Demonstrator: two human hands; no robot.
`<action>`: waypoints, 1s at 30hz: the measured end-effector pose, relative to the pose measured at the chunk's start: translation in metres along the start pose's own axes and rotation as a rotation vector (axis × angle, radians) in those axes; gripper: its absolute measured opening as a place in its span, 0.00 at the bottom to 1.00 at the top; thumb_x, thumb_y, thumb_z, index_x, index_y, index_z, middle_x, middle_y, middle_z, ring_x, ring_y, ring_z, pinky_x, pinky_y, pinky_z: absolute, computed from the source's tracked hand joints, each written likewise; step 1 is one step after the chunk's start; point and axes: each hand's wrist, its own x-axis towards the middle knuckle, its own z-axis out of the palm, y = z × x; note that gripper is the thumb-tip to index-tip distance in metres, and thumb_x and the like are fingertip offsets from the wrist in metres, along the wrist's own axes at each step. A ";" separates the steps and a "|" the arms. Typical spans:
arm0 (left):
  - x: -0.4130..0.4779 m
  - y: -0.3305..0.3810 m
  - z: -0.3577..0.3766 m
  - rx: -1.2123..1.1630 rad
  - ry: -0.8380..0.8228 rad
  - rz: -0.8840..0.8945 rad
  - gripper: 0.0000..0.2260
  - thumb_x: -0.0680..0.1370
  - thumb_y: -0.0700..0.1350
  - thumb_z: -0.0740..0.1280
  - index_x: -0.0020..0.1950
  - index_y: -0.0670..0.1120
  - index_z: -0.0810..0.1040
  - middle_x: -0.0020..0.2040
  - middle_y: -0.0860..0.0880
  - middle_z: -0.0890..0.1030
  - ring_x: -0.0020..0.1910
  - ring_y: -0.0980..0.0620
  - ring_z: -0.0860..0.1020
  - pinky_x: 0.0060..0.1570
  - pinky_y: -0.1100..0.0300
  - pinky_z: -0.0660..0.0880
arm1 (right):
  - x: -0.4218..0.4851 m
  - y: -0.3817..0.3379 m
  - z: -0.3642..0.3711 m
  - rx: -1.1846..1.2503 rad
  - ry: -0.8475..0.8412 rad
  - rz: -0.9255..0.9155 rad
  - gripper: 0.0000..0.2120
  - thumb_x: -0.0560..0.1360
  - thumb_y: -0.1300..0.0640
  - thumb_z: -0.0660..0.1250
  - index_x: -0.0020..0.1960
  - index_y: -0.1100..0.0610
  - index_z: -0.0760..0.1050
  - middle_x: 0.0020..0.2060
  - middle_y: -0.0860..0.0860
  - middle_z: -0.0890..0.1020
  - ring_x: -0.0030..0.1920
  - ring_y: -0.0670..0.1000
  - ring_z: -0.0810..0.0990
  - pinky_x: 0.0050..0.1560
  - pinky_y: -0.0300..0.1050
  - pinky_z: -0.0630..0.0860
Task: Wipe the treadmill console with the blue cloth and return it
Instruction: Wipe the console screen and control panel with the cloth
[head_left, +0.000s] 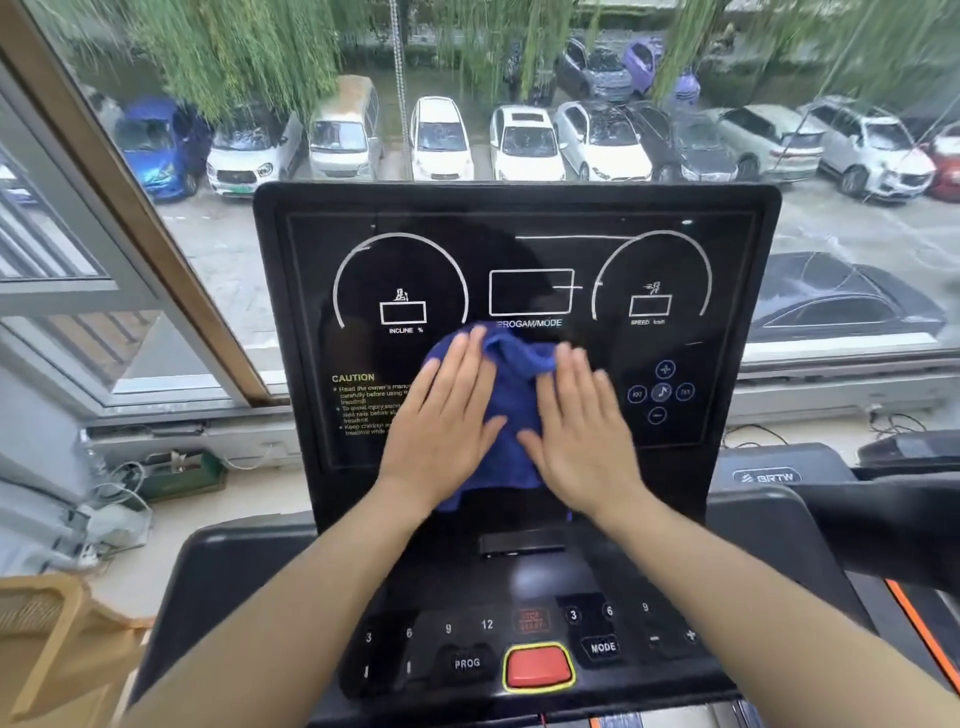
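The black treadmill console (519, 249) stands upright in front of me, with white dial markings and a caution label. A blue cloth (511, 395) lies crumpled against the lower middle of the display panel. My left hand (447, 421) presses flat on the cloth's left side, fingers together and pointing up. My right hand (582, 431) presses flat on its right side in the same way. Both palms pin the cloth to the panel. The lower part of the cloth hangs below my wrists.
Below the panel lies the button deck with a red stop button (537, 667), PROG and MODE keys. A second treadmill (769, 475) stands to the right. A wooden chair (47, 639) is at lower left. Cables lie on the window ledge (171, 467).
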 end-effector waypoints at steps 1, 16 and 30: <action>-0.012 -0.008 0.001 0.011 -0.030 -0.019 0.33 0.82 0.55 0.59 0.78 0.36 0.55 0.80 0.39 0.48 0.79 0.41 0.53 0.77 0.48 0.48 | -0.003 -0.012 0.003 -0.005 -0.004 -0.061 0.43 0.78 0.43 0.64 0.79 0.67 0.46 0.78 0.63 0.49 0.79 0.63 0.50 0.79 0.56 0.41; 0.172 0.071 -0.043 -0.070 0.159 -0.059 0.33 0.83 0.55 0.54 0.80 0.37 0.48 0.81 0.39 0.50 0.80 0.42 0.49 0.77 0.49 0.43 | 0.068 0.164 -0.042 -0.048 0.084 0.259 0.36 0.81 0.43 0.52 0.80 0.64 0.48 0.80 0.64 0.52 0.80 0.61 0.50 0.76 0.55 0.34; 0.114 0.064 -0.015 -0.001 0.109 0.018 0.33 0.83 0.54 0.55 0.78 0.36 0.46 0.80 0.40 0.49 0.79 0.42 0.52 0.77 0.48 0.44 | 0.039 0.125 -0.017 -0.027 0.122 0.086 0.37 0.80 0.43 0.54 0.79 0.66 0.51 0.79 0.62 0.52 0.79 0.62 0.52 0.78 0.55 0.42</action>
